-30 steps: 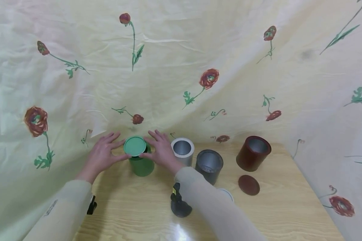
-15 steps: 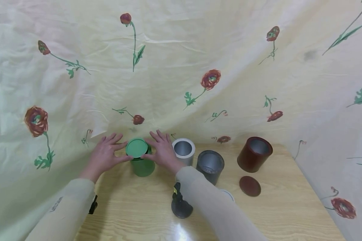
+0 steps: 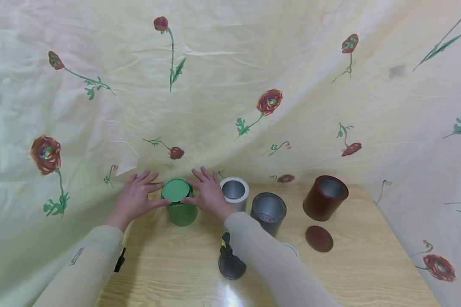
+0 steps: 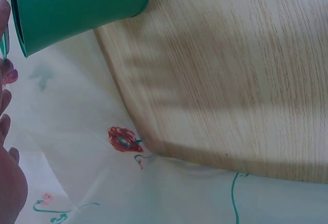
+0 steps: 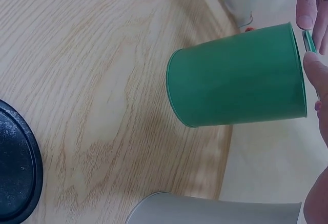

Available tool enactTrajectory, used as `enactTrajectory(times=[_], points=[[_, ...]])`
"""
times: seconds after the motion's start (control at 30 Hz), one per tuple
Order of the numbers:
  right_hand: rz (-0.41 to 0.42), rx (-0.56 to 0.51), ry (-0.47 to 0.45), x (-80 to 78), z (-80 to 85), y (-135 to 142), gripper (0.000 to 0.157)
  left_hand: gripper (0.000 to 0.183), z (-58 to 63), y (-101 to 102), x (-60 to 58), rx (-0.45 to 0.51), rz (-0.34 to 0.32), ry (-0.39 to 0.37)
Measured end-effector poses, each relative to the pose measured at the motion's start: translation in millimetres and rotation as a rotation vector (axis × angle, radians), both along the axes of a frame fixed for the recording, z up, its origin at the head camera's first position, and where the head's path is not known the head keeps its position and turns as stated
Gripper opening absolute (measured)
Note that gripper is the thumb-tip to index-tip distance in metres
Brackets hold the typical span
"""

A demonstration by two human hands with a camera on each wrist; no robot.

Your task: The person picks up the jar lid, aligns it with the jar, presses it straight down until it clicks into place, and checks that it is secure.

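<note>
A round green lid [image 3: 176, 190] is held level between both hands, right over the mouth of the green can [image 3: 182, 216]. My left hand [image 3: 133, 197] grips its left edge with thumb and index finger, the other fingers spread. On the opposite edge, the thumb and index finger of my right hand [image 3: 210, 195] hold it the same way. In the right wrist view a narrow gap shows between the lid's edge [image 5: 309, 42] and the can's rim. The can stands upright on the table.
Right of the green can stand an open white can [image 3: 234, 187], a dark grey can [image 3: 269, 211] and a brown can [image 3: 322, 200]. A brown lid [image 3: 319, 238] and a black lid [image 3: 232, 266] lie on the wooden table [image 3: 176, 273]. A pale lid [image 3: 290, 248] is partly hidden by the right sleeve.
The green lid has come slightly down and to the right, closer over the can's mouth, with both hands moving along with it. The other cans and lids stay in place.
</note>
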State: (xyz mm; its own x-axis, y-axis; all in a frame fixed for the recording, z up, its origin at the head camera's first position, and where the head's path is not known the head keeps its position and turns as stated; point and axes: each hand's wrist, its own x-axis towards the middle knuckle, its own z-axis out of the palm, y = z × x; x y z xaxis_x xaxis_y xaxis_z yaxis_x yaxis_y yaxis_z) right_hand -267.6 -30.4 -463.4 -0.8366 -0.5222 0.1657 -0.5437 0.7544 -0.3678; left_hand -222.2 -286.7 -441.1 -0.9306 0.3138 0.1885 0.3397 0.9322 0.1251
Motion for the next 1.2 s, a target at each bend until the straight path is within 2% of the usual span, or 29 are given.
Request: enactTrajectory(times=[0.27,0.57,1.2], points=[[-0.007,-0.003,-0.018,-0.1,-2.8,0.5,0.074,0.074,2.7,3.1,-0.8,-0.039,-0.003,-0.001],[-0.012,-0.009,-0.024,0.0,-4.1,0.2,0.072,0.074,5.7,4.1,-0.6,-0.064,0.005,-0.037],[-0.009,0.09,-0.076,-2.5,-3.9,0.1,0.073,0.074,7.1,5.0,-5.1,-0.095,0.002,-0.122]])
